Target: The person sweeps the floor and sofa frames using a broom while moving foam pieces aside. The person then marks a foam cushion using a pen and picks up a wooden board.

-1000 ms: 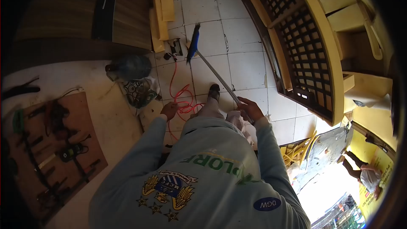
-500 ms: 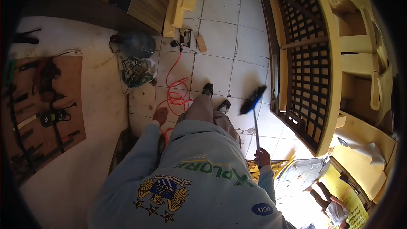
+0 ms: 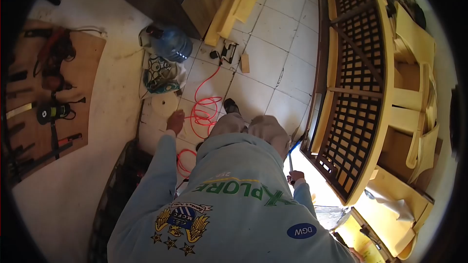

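Floor: pale square tiles with dark joints and some cracks; bright light falls at the lower right
Right hand: the right hand has its fingers closed around the grey handle of the broom
Broom: beside the person's leg, its blue head just beside the lower end of the lattice panel; much of it is hidden
Left hand: the left hand hangs near the red hose, fingers loosely bent; I cannot tell if they press on something
Red hose: lies in loops on the tiles and reaches up to a black tool; a small wood block is just beside this tool
Bottle: a large blue bottle stands near the wall, a patterned bag next to it
Planks: yellow wood pieces lie along the dark cabinet
Wall board: the brown board holds several hand tools and power tools
Right side: behind the lattice panel are pale yellow wooden parts
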{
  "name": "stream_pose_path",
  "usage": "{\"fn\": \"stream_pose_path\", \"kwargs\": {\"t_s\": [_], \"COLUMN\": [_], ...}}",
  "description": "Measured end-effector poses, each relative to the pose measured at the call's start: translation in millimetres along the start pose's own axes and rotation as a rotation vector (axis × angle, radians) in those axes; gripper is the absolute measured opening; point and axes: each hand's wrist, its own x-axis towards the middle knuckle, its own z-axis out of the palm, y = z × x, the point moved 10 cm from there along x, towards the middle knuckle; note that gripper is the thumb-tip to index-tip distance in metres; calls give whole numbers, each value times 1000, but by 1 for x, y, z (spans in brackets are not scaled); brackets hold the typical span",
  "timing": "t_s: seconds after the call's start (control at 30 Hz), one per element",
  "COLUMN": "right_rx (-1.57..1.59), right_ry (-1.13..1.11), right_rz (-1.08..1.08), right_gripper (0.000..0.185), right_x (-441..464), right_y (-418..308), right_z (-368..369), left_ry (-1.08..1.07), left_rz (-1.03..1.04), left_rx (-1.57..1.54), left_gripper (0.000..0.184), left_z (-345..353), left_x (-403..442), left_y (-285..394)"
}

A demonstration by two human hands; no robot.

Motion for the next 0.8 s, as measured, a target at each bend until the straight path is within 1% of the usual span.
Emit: {"fn": "stream_pose_path", "kwargs": {"t_s": [0.03, 0.07, 0.2, 0.23, 0.3, 0.33, 0.4, 0.43, 0.47, 0.5, 0.53, 0.57, 0.63, 0.8], "right_rx": [572, 838, 771, 820, 782, 794, 700, 656, 659, 573, 531, 520, 517, 498], "right_ry": [-58, 6, 27, -29, -53, 18, 47, 60, 39, 46, 51, 59, 72, 91], "right_rz": [103, 262, 200, 266, 267, 285, 250, 228, 252, 230, 220, 215, 204, 171], "right_gripper": [18, 14, 15, 18, 19, 19, 20, 21, 23, 23, 22, 22, 22, 21], "right_x": [-2, -5, -29, -16, -11, -22, -35, -37, -38, -45, -48, -49, -51, -45], "right_y": [-8, -8, -63, -61, -73, -82, -114, -130, -141, -152, -158, -162, -170, -194], "right_z": [5, 3, -29, -29, -32, -37, -49, -54, -54, -56, -57, -59, -61, -68], "left_ry": [89, 177, 188, 200, 160, 150, 134, 122, 111, 37, 40, -39, -34, 70], "left_rz": [-57, -115, -15, -1, -114, -141, -186, -212, -238, -230, -247, -331, -377, -490], "left_rx": [-104, -207, -326, -240, -391, -400, -414, -398, -382, -235, -257, -142, -161, -376], "left_gripper": [26, 28, 35, 35, 35, 35, 36, 36, 37, 37, 38, 41, 39, 39], "left_z": [-17, -30, -31, -33, -11, 1, 23, 34, 47, 63, 67, 75, 81, 66], "left_x": [1, 1, 11, 4, 9, 2, -16, -19, -20, -22, -41, -57, -78, -90], "left_y": [11, 11, -7, -8, -61, -77, -106, -128, -156, -188, -191, -199, -208, -213]}}
